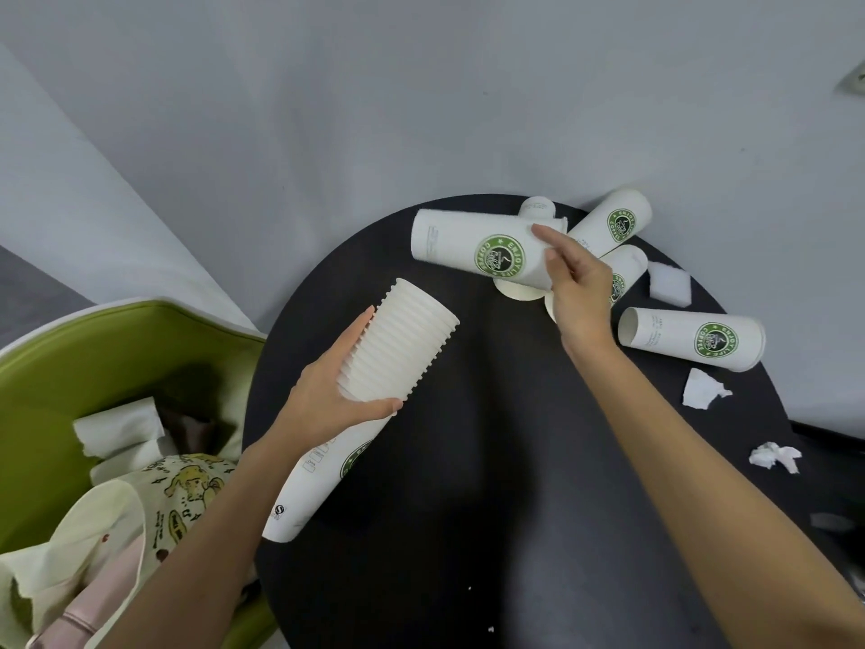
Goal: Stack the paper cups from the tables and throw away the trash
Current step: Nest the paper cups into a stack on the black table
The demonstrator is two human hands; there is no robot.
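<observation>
Head, left hand (327, 407) holds stack (406, 349), right hand (576, 290) cup (472, 245)

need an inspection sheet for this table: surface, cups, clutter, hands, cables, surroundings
surface: round black table, dark and matte, cups crowded at its far side
job's things: cup stack held tilted above the table; printed cup held on its side; loose cups lying on their sides at the far right
clutter: paper scraps crumpled near the right edge; white block beside the cups
grippers: left hand grips the cup stack; right hand holds the printed cup by one end with its fingers
cables: nothing seen
surroundings: green chair on the left, carrying a printed bag
</observation>
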